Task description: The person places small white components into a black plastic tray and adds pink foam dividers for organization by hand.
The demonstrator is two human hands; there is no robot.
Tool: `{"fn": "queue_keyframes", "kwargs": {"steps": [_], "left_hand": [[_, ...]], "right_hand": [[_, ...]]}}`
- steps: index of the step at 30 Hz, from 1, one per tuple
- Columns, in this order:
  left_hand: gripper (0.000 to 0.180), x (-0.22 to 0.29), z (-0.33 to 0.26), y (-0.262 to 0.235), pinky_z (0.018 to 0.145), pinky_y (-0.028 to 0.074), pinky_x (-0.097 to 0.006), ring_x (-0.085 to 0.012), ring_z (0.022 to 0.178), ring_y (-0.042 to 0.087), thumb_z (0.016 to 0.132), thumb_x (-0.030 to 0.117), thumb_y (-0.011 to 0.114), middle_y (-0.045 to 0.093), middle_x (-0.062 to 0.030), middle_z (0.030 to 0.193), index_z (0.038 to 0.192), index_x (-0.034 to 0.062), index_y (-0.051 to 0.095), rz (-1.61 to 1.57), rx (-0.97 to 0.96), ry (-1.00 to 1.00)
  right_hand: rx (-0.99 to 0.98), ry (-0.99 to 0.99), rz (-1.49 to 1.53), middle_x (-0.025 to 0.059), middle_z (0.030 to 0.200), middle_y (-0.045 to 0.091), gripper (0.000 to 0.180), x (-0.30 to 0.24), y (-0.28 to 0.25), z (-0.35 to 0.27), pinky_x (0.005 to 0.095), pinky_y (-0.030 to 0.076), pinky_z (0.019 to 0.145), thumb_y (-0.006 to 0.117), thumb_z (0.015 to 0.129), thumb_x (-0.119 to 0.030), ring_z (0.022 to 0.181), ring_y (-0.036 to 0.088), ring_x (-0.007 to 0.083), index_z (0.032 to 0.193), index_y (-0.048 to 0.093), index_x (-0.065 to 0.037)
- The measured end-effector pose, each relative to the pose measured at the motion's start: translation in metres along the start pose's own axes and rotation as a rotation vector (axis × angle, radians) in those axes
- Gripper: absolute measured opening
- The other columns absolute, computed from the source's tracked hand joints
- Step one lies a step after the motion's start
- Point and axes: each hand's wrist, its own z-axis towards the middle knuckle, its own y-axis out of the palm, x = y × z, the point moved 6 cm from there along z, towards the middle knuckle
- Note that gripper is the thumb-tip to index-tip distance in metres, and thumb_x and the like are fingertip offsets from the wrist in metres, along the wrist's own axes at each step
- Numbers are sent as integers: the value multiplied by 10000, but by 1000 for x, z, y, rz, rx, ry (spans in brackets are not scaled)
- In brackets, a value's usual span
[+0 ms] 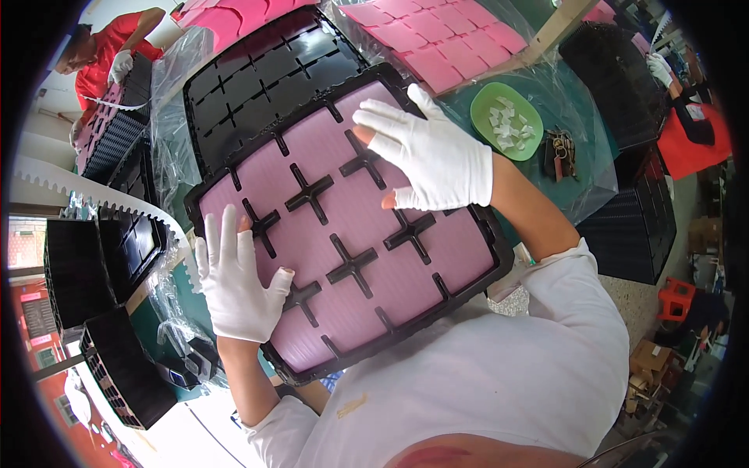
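Observation:
A black plastic tray (499, 269) with cross-shaped dividers lies in front of me, its compartments filled with pink sheets (312, 148). My left hand (234, 277), in a white glove with cut fingertips, rests flat on the tray's near left corner, fingers spread. My right hand (429, 152), gloved the same way, lies flat on the pink sheets at the tray's far right, fingers apart. Neither hand holds anything.
An empty black tray (265, 70) lies behind the filled one. Loose pink sheets (437, 39) sit on clear plastic wrap. A green dish (507, 117) holds small white pieces, keys (559, 148) beside it. Stacks of black trays (117, 366) stand left and right (632, 226). A person in red (109, 54) works far left.

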Motion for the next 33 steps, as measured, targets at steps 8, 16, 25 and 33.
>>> {"fn": "queue_keyframes", "kwargs": {"steps": [8, 16, 25, 33], "left_hand": [[862, -9, 2, 22, 1159, 138, -616, -460, 1462, 203, 858, 602, 540, 304, -233, 1551, 1365, -87, 437, 13, -90, 30], [159, -53, -51, 5, 1077, 389, -434, -392, 1304, 483, 843, 49, 669, 453, -199, 1478, 964, -48, 637, -202, 381, -498], [227, -21, -64, 14, 950, 509, -446, -387, 1238, 559, 803, 150, 678, 476, -173, 1463, 948, -24, 694, -139, 237, -592], [373, -11, -56, 15, 1014, 453, -445, -425, 1267, 503, 808, 190, 721, 434, -247, 1463, 1065, -66, 632, -175, 135, -602]], "right_hand": [[110, -14, 51, 169, 1465, 432, 804, -2, -1, -6, 637, 257, 1113, 565, 863, -619, 1400, 377, 271, 1323, 534, 39], [443, 560, 262, 189, 1279, 587, 246, 28, -34, -57, 434, 468, 967, 801, 665, -80, 1141, 576, 367, 862, 679, 5], [288, 605, 189, 236, 1314, 531, 355, -10, -25, -64, 453, 464, 959, 815, 667, -197, 1184, 546, 370, 897, 696, 47], [205, 701, 459, 286, 1378, 495, 319, 8, -8, -64, 434, 457, 978, 791, 757, -264, 1171, 566, 405, 824, 668, 23]]}}
